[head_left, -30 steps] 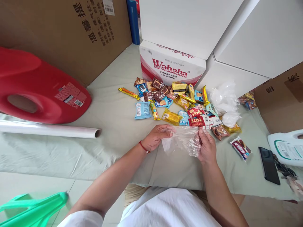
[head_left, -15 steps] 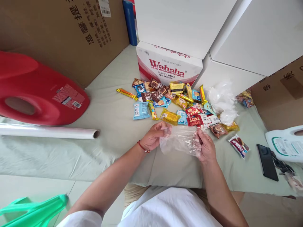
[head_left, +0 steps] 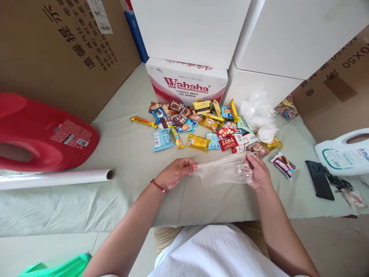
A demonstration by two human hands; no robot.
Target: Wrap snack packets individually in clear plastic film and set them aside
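Observation:
A clear plastic bag (head_left: 221, 172) is stretched flat between my two hands, just above the pale green cloth (head_left: 127, 154). My left hand (head_left: 175, 173), with a red string at the wrist, pinches the bag's left edge. My right hand (head_left: 258, 172) grips its crumpled right edge. Just beyond the bag lies a heap of small wrapped snacks (head_left: 201, 127) in brown, blue, yellow and red packets. One red and white packet (head_left: 283, 165) lies apart to the right of my right hand.
A red jug (head_left: 43, 134) and a roll of clear film (head_left: 57, 179) lie at the left. A Wahaha carton (head_left: 186, 84), white boxes and cardboard boxes stand behind. Crumpled clear bags (head_left: 258, 113), a black phone (head_left: 319, 179) and a white jug (head_left: 343, 154) are at the right.
My hands have drawn apart, pulling the clear bag out wider and flatter. The view has shifted, so everything sits further left and lower in the picture.

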